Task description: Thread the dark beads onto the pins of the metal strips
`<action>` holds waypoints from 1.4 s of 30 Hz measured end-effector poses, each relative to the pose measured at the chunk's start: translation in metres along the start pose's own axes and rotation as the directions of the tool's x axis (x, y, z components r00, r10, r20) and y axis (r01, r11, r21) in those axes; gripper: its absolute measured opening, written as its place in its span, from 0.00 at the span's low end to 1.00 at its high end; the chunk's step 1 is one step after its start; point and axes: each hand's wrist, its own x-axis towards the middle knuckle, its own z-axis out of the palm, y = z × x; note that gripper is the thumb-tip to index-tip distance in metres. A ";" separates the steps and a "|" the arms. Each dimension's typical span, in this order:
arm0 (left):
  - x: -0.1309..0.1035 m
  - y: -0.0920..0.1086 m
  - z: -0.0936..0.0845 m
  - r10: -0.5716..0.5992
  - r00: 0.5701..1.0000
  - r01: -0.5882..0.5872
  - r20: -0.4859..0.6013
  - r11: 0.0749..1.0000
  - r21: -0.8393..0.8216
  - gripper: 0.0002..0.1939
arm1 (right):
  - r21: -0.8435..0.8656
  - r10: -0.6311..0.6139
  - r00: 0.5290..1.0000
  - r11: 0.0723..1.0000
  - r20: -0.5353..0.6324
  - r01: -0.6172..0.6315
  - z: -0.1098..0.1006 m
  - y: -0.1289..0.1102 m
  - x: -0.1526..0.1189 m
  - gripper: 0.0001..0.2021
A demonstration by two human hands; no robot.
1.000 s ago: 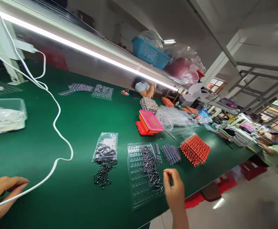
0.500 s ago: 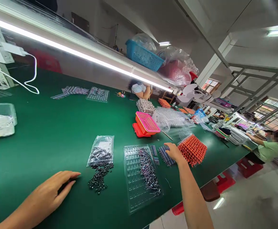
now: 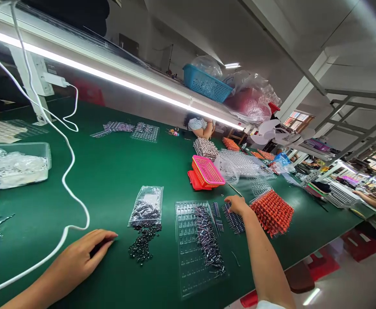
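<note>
My left hand lies on the green table with fingers stretched out and thumb a little apart, holding nothing visible. Right of it is a loose pile of small black beads, spilling below a clear plastic bag of similar beads. A clear blister tray carries a heap of thin dark pieces with shiny heads along its right side. My right hand reaches over a set of dark blue pieces in rows, fingertips at its upper edge, index and thumb apart. Its lower fingers are partly hidden.
A block of orange pieces sits beside my right forearm. Behind are a pink basket and clear trays. A white cable crosses the left side near a plastic box. Other people sit farther along the table.
The view has swung left, so the table's things appear farther right, and the white cable and plastic box show more. My right hand stays at the dark blue pieces; my left stays on the table.
</note>
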 end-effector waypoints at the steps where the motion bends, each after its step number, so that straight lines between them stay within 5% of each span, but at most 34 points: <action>1: 0.000 0.002 -0.001 -0.016 1.000 0.017 0.003 1.000 -0.014 0.15 | 0.008 -0.005 1.000 1.000 -0.021 0.006 -0.003 0.000 -0.005 0.18; 10: 0.003 0.018 -0.010 -0.138 0.990 0.140 0.029 0.987 -0.077 0.11 | 0.142 0.012 0.971 0.990 -0.239 0.023 -0.053 0.007 -0.092 0.09; 14: -0.001 0.029 -0.019 -0.201 0.979 0.205 0.042 0.971 -0.126 0.14 | 0.159 -0.011 0.901 0.983 -0.433 0.088 -0.072 -0.013 -0.151 0.08; 17: -0.006 0.046 -0.026 -0.267 0.956 0.289 0.123 0.930 -0.225 0.17 | 0.102 -0.127 0.752 0.963 -0.646 0.250 -0.064 -0.063 -0.191 0.07; 19: -0.007 0.057 -0.025 -0.274 0.914 0.375 0.301 0.852 -0.364 0.20 | 0.044 -0.196 0.660 0.944 -0.725 0.328 -0.044 -0.111 -0.212 0.08; 20: -0.007 0.062 -0.022 -0.259 0.869 0.447 0.423 0.777 -0.443 0.21 | 0.008 -0.239 0.612 0.928 -0.754 0.371 -0.030 -0.138 -0.219 0.09; 22: -0.006 0.067 -0.014 -0.250 0.728 0.653 0.638 0.533 -0.537 0.23 | -0.116 -0.345 0.368 0.846 -0.863 0.521 0.000 -0.192 -0.227 0.13; 24: -0.004 0.068 -0.007 -0.336 0.585 0.811 0.738 0.251 -0.528 0.19 | -0.126 -0.381 0.278 0.758 -0.882 0.640 0.029 -0.238 -0.228 0.14; 26: -0.004 0.068 -0.007 -0.308 0.577 0.810 0.756 0.097 -0.579 0.16 | -0.084 -0.351 0.233 0.693 -0.907 0.716 0.052 -0.274 -0.224 0.12; 27: -0.004 0.067 -0.010 -0.258 0.629 0.770 0.733 0.077 -0.633 0.16 | -0.069 -0.344 0.225 0.669 -0.912 0.740 0.062 -0.288 -0.221 0.12; 29: -0.006 0.067 -0.020 -0.221 0.694 0.715 0.685 0.100 -0.692 0.18 | -0.022 -0.318 0.249 0.655 -0.915 0.755 0.076 -0.308 -0.218 0.11; 36: -0.012 0.060 -0.045 -0.395 0.761 0.632 0.514 0.276 -0.724 0.16 | 0.114 -0.365 0.364 0.554 -0.857 0.824 0.090 -0.320 -0.225 0.15; 38: -0.015 0.060 -0.047 -0.385 0.768 0.635 0.512 0.349 -0.690 0.17 | 0.263 -0.297 0.461 0.521 -0.836 0.812 0.091 -0.309 -0.224 0.18; 40: -0.018 0.064 -0.047 -0.346 0.777 0.629 0.526 0.429 -0.648 0.16 | 0.522 -0.116 0.637 0.473 -0.762 0.710 0.092 -0.296 -0.221 0.18; 42: -0.020 0.072 -0.046 -0.289 0.790 0.607 0.540 0.482 -0.631 0.15 | 0.782 0.046 0.811 0.302 -0.584 0.546 0.092 -0.287 -0.216 0.17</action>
